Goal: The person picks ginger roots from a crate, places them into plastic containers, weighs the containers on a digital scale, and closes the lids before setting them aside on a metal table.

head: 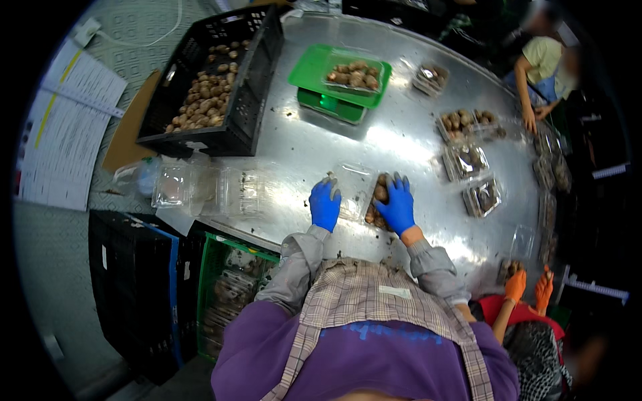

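An unlidded clear plastic clamshell lies in front of me, its lid (352, 193) folded out to the left. Small brown tubers, which look like taro, (379, 193) fill its tray. My right hand (397, 204), in a blue glove with grey fingertips, lies over the tubers and the tray's right side, thumb spread from the fingers. Its palm side is hidden, so any grip cannot be made out. My left hand (325, 204), gloved alike, is at the lid's left edge with fingers apart and nothing visible in it. Whether it touches the lid is unclear.
Beyond stands a green scale (306, 75) bearing a filled clamshell (353, 75). A black crate (200, 143) of tubers is at far left, near stacked empty clamshells (205, 188). Filled clamshells (465, 160) lie right. Orange-gloved hands (515, 286) of a co-worker are lower right; another person (541, 75) stands across.
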The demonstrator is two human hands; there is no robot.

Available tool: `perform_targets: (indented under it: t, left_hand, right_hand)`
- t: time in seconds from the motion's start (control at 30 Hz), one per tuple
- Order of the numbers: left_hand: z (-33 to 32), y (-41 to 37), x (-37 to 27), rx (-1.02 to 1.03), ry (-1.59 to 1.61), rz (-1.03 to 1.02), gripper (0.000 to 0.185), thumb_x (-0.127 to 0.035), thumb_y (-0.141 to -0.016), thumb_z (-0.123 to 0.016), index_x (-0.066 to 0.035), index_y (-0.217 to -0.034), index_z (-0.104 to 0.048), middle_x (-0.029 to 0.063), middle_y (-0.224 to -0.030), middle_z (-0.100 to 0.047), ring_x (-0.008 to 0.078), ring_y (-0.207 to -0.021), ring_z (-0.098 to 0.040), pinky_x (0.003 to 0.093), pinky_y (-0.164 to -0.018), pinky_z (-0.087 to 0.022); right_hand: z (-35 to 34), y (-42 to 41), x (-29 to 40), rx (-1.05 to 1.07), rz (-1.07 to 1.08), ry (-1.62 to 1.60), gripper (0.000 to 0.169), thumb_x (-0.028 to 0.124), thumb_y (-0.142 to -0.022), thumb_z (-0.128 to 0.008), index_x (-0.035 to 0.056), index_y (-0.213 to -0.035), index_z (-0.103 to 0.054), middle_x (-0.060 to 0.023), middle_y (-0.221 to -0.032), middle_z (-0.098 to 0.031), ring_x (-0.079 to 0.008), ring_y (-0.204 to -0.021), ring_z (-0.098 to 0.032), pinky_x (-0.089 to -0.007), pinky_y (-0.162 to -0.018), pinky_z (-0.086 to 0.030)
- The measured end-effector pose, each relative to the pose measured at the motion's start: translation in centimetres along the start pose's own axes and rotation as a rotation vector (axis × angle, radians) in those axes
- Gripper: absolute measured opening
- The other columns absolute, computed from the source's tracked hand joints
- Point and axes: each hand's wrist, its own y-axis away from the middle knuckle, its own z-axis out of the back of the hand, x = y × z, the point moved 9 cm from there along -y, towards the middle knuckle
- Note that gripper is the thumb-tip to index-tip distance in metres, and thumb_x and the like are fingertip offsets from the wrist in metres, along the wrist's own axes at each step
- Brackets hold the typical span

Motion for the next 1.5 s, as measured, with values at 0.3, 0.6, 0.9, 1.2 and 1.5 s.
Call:
perform_targets:
  t: [0.3,0.6,0.9,1.2,1.5]
  left_hand:
    - [-1.3,2.8,-1.2,0.117,-0.328,-0.187,0.047,-0.008,-0.079,-0.062,-0.003,-0.126,-0.056,0.0199,-0.14,-0.046,0.0409,-0.127,-0.043,0.0472,-0.105,-0.039]
    - [-1.8,1.3,-1.0,0.148,-0.266,-0.22,0.045,-0.006,-0.078,-0.06,-0.003,-0.124,-0.058,0.0199,-0.135,-0.051,0.0394,-0.126,-0.045,0.0469,-0.105,-0.039]
    - [-1.4,1.1,-0.9,0.101,-0.251,-0.219,0.042,-0.008,-0.08,-0.058,-0.002,-0.121,-0.061,0.0202,-0.132,-0.054,0.039,-0.126,-0.046,0.0467,-0.107,-0.037]
    - [-1.3,1.2,-1.2,0.108,-0.252,-0.173,0.045,-0.005,-0.079,-0.059,-0.003,-0.124,-0.059,0.0205,-0.133,-0.051,0.0393,-0.125,-0.046,0.0469,-0.105,-0.038]
    - [-0.6,1.2,-0.4,0.119,-0.235,-0.152,0.043,-0.007,-0.08,-0.06,-0.002,-0.123,-0.059,0.0213,-0.131,-0.052,0.0402,-0.125,-0.046,0.0476,-0.105,-0.039]
  right_hand:
    - [0.0,2.3,-0.4,0.093,-0.152,-0.226,0.07,0.026,-0.077,-0.073,0.0071,-0.138,-0.045,-0.0224,-0.124,-0.054,-0.0411,-0.11,-0.054,-0.0458,-0.091,-0.048]
    - [-0.4,-0.1,-0.9,0.043,-0.25,-0.359,0.056,0.017,-0.075,-0.072,0.0074,-0.127,-0.053,-0.0196,-0.126,-0.052,-0.0387,-0.107,-0.058,-0.0435,-0.09,-0.051]
    - [0.2,-0.8,-0.4,-0.017,-0.086,-0.375,0.046,0.018,-0.077,-0.071,0.0064,-0.12,-0.06,-0.0174,-0.125,-0.056,-0.0376,-0.108,-0.059,-0.0397,-0.091,-0.051]
    - [3.1,-4.2,-3.9,0.159,-0.422,-1.142,0.032,0.023,-0.086,-0.071,0.0061,-0.112,-0.07,-0.0016,-0.088,-0.067,-0.0065,-0.075,-0.057,-0.0219,-0.064,-0.047]
    - [11.6,-28.8,6.8,0.119,-0.038,-0.645,0.039,0.028,-0.08,-0.074,0.0094,-0.113,-0.07,-0.0063,-0.068,-0.064,-0.0108,-0.051,-0.058,-0.0259,-0.048,-0.047]
